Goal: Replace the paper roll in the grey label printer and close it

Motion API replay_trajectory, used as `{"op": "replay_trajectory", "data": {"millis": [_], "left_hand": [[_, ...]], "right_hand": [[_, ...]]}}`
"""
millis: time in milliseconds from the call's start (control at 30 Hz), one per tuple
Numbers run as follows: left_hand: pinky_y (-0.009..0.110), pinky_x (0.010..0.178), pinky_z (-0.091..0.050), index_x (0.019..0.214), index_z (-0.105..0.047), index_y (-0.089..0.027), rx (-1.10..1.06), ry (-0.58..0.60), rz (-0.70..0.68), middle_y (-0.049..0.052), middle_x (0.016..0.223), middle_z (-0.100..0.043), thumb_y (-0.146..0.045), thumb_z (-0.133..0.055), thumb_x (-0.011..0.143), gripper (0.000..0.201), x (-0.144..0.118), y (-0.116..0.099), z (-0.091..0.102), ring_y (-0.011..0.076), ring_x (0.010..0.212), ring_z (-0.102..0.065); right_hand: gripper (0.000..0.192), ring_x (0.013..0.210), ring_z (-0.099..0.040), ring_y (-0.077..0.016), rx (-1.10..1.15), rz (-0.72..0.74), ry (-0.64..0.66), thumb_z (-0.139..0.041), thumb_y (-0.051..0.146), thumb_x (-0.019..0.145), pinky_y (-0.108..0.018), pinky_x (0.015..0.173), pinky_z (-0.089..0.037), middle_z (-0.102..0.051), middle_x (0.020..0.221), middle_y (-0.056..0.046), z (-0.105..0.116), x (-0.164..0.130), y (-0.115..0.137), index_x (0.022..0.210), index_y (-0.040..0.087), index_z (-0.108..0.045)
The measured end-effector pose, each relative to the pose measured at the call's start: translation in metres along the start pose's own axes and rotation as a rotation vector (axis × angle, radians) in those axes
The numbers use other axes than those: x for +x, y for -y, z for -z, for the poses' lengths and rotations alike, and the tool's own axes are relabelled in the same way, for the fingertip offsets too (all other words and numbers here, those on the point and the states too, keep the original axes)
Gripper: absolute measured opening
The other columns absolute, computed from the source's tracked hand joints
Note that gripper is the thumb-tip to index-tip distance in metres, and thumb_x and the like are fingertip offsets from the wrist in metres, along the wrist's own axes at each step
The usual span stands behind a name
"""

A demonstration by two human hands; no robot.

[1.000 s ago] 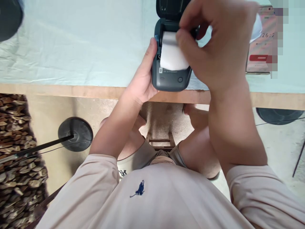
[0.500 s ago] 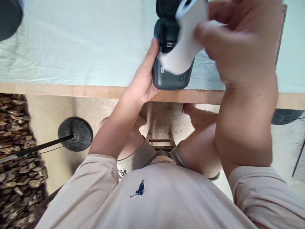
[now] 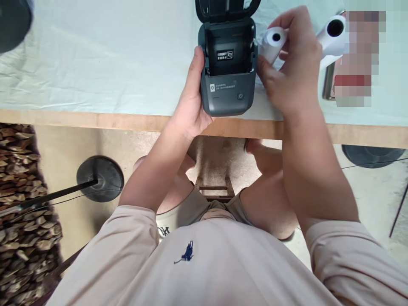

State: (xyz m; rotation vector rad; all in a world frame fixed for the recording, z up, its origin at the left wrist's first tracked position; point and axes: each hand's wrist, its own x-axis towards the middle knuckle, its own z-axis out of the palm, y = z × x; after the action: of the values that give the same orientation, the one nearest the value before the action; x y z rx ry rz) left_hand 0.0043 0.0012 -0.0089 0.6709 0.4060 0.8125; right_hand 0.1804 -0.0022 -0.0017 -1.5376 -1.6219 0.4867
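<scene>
A dark grey portable label printer (image 3: 228, 95) stands at the table's front edge with its lid (image 3: 228, 10) raised. Its paper compartment shows bare inside, with a small printed label on the back wall. My left hand (image 3: 195, 93) grips the printer's left side, thumb along the edge. Just right of the printer, my right hand (image 3: 295, 63) has its thumb and fingers around a small white paper roll (image 3: 271, 44) with a narrow core. Right of that hand lies another white paper roll (image 3: 328, 40) with a wider core and a loose end of paper.
A partly pixelated flat object (image 3: 329, 83) with a metallic edge lies at right. Pale cloth (image 3: 111, 63) covers the table above its wooden edge (image 3: 95, 121). A round black stand base (image 3: 100, 178) is on the floor, near stacked firewood (image 3: 22, 204) at left.
My right hand has moved from above the printer down to its right side. The paper roll that hung over the compartment is gone from there. My left hand stays on the printer.
</scene>
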Motion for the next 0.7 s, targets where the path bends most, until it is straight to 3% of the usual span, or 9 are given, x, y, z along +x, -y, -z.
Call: {"op": "replay_trajectory", "data": {"millis": [100,167,267,300,367,433,500,600,700], "left_hand": [[0.021,0.053,-0.047,0.104,-0.064,-0.022,0.021,-0.033,0.017,0.0,0.05,-0.048,-0.064,-0.032,0.083,0.057,0.0,0.0,-0.001,0.0125,0.057,-0.058],[0.022,0.056,-0.049,0.105,-0.064,-0.022,0.024,-0.048,0.01,0.001,0.051,-0.049,-0.064,-0.03,0.083,0.059,0.0,0.0,-0.002,0.0134,0.059,-0.059],[0.023,0.058,-0.05,0.104,-0.064,-0.022,0.019,-0.051,0.003,0.002,0.053,-0.051,-0.063,-0.03,0.083,0.057,0.0,0.0,-0.003,0.0147,0.063,-0.061],[0.023,0.057,-0.05,0.104,-0.064,-0.023,0.019,-0.048,0.004,0.002,0.053,-0.052,-0.063,-0.031,0.083,0.056,0.0,0.0,-0.003,0.015,0.064,-0.062],[0.023,0.056,-0.05,0.104,-0.064,-0.024,0.026,-0.036,0.004,0.002,0.054,-0.053,-0.063,-0.032,0.083,0.055,0.0,0.0,-0.002,0.0155,0.066,-0.062],[0.023,0.057,-0.051,0.103,-0.064,-0.024,0.033,-0.019,-0.008,0.002,0.055,-0.053,-0.062,-0.03,0.084,0.055,-0.001,0.0,-0.003,0.0159,0.07,-0.063],[0.022,0.059,-0.052,0.102,-0.064,-0.023,0.038,-0.004,-0.016,0.002,0.056,-0.054,-0.06,-0.028,0.085,0.055,-0.001,-0.001,-0.004,0.016,0.076,-0.064],[0.022,0.063,-0.053,0.101,-0.064,-0.023,0.049,0.0,-0.023,0.002,0.059,-0.055,-0.059,-0.027,0.086,0.054,-0.001,-0.001,-0.006,0.0161,0.082,-0.065],[0.023,0.065,-0.054,0.102,-0.064,-0.024,0.073,-0.012,-0.026,0.003,0.06,-0.056,-0.058,-0.026,0.087,0.053,-0.002,-0.001,-0.008,0.0165,0.085,-0.065]], "right_hand": [[0.042,0.065,-0.039,-0.0066,-0.099,-0.02,0.011,-0.057,0.018,0.067,-0.026,0.07,-0.037,-0.052,0.077,0.001,0.002,-0.006,0.0,0.109,0.021,-0.049],[0.044,0.073,-0.048,-0.0083,-0.137,0.039,-0.016,-0.057,0.024,0.071,-0.026,0.073,-0.04,-0.056,0.085,0.0,0.009,-0.011,0.005,0.113,0.019,-0.046],[0.033,0.093,-0.054,-0.0119,-0.262,0.175,-0.228,-0.047,0.033,0.082,-0.029,0.085,-0.042,-0.055,0.102,-0.006,0.025,-0.015,0.01,0.108,0.013,-0.048],[0.034,0.097,-0.053,-0.0142,-0.352,0.158,-0.326,-0.045,0.036,0.084,-0.032,0.09,-0.041,-0.053,0.104,-0.009,0.029,-0.014,0.008,0.105,0.011,-0.05],[0.043,0.101,-0.049,-0.0189,-0.512,-0.023,-0.437,-0.053,0.041,0.079,-0.037,0.095,-0.038,-0.051,0.109,-0.012,0.036,-0.008,-0.002,0.106,0.009,-0.051],[0.053,0.105,-0.047,-0.0219,-0.588,-0.264,-0.394,-0.063,0.04,0.07,-0.041,0.097,-0.037,-0.048,0.115,-0.013,0.038,0.0,-0.015,0.112,0.01,-0.05],[0.053,0.107,-0.046,-0.0234,-0.56,-0.392,-0.283,-0.065,0.033,0.067,-0.044,0.096,-0.037,-0.049,0.118,-0.011,0.038,0.007,-0.027,0.114,0.013,-0.049],[0.044,0.109,-0.047,-0.0235,-0.528,-0.356,-0.244,-0.062,0.025,0.068,-0.044,0.098,-0.036,-0.051,0.116,-0.008,0.04,0.008,-0.03,0.11,0.015,-0.054],[0.041,0.111,-0.047,-0.0175,-0.46,-0.173,-0.257,-0.059,0.023,0.071,-0.035,0.102,-0.037,-0.052,0.115,-0.004,0.043,0.005,-0.025,0.111,0.016,-0.055]]}}
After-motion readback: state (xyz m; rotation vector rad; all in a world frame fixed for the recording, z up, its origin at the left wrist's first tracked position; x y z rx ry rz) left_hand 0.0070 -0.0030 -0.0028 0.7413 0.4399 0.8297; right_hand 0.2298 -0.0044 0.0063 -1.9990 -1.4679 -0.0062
